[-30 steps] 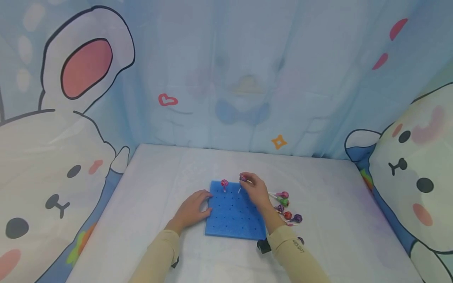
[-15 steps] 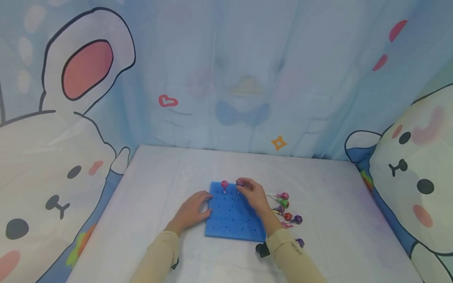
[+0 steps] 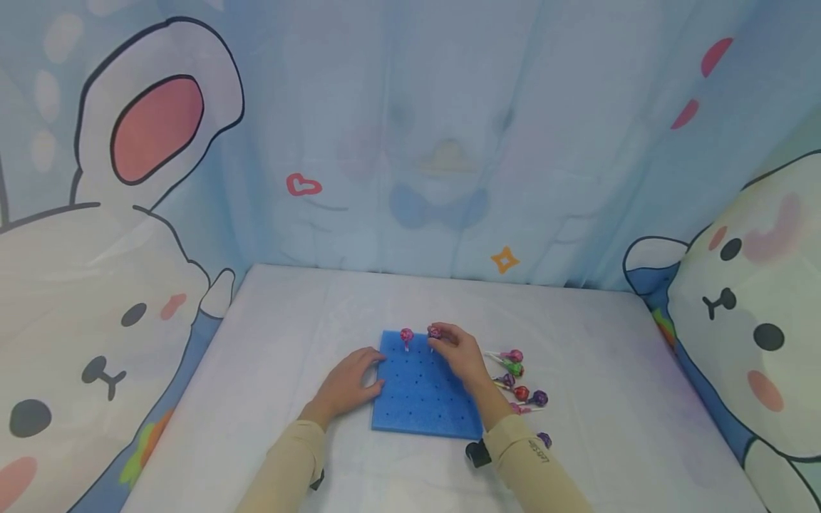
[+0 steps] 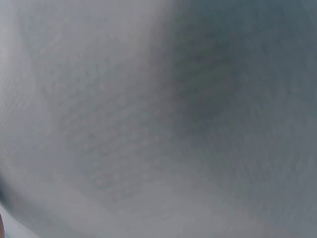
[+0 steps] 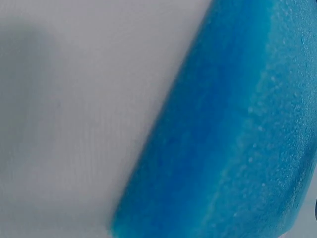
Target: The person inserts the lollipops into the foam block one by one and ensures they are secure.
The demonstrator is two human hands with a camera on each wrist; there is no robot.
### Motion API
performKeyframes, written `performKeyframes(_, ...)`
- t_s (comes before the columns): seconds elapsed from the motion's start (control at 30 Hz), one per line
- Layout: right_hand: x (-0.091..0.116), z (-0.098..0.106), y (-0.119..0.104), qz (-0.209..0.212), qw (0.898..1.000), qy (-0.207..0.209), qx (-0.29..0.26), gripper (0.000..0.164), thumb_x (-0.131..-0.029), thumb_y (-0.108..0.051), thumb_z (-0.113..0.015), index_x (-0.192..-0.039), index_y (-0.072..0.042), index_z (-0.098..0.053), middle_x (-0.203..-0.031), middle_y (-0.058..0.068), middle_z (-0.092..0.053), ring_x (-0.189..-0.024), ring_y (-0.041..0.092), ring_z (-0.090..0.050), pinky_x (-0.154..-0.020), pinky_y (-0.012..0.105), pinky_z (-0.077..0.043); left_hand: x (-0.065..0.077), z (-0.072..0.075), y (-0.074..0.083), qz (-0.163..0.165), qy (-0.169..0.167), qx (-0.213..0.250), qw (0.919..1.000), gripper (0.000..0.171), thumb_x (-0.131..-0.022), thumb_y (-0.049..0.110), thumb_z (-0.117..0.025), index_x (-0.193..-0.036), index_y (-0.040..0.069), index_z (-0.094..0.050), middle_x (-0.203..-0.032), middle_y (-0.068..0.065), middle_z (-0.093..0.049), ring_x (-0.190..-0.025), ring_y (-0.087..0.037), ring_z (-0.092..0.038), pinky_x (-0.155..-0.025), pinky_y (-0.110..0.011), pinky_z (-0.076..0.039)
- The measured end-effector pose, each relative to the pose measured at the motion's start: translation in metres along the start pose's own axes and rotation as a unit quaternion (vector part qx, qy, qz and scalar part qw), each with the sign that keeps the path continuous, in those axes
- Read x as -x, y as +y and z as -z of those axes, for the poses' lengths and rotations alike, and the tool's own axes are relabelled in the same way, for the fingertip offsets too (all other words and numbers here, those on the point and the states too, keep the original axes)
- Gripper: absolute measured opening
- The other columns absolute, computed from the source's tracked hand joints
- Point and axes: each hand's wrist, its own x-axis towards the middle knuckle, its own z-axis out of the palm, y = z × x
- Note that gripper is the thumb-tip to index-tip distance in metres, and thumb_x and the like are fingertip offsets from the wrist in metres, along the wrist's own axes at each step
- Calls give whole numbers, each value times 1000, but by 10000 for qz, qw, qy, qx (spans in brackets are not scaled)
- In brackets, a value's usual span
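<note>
A blue foam board [image 3: 423, 399] with rows of small holes lies flat on the white table. One pink lollipop [image 3: 407, 335] stands upright near the board's far left corner. To its right, the right hand [image 3: 458, 353] pinches a second, purple-pink lollipop [image 3: 434, 332], its stick pointing down at the board's far edge; whether the stick is in a hole cannot be made out. At the board's left edge rests the left hand [image 3: 349, 377], fingers and thumb spread against it. In the right wrist view only the foam board's edge [image 5: 198, 134] and tabletop appear.
Several loose lollipops lie right of the board, among them a green one [image 3: 515, 368], a red one [image 3: 522, 392] and a purple one [image 3: 540, 398]. Another purple lollipop [image 3: 544, 439] is beside the right sleeve. A printed curtain [image 3: 436, 142] hangs behind the table.
The right hand has moved slightly left and down with its lollipop, then stayed in place over the last half second. The left hand has not moved.
</note>
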Motion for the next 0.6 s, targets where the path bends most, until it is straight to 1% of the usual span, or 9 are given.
performKeyframes(0.17, 0, 3, 1, 50, 9999, -118, 78, 45, -90, -24, -71, -132, -12, -59, -135, 13, -58, -129, 32, -51, -106, 46, -43, 0, -1, -1, 18, 14, -27, 10000, 47, -91, 39, -62, -133, 18, -56, -135, 0, -56, -132, -19, -46, -112, -38, -37)
performKeyframes(0.37, 1, 8, 4, 54, 9997, -224, 81, 50, -91, -28, -70, -136, -13, -55, -137, 12, -56, -129, 30, -51, -106, 46, -43, 0, -2, -2, 8, 24, -85, 10000, 47, -90, 39, -62, -132, 18, -56, -133, 1, -57, -131, -18, -47, -112, -37, -38)
performKeyframes(0.43, 1, 11, 5, 42, 9997, -237, 62, 51, -91, -30, -70, -136, -14, -55, -137, 10, -57, -129, 27, -52, -107, 45, -43, 0, -1, -1, -6, 32, -70, 10000, 47, -90, 39, -62, -132, 17, -56, -133, 0, -57, -131, -19, -47, -112, -37, -38)
performKeyframes(0.6, 2, 23, 6, 54, 9997, -216, 82, 52, -92, -31, -68, -138, -12, -53, -137, 9, -57, -128, 26, -52, -107, 43, -43, 0, -1, -1, -11, 46, -22, 10000, 47, -90, 38, -62, -132, 17, -56, -134, -1, -56, -132, -20, -47, -112, -38, -38)
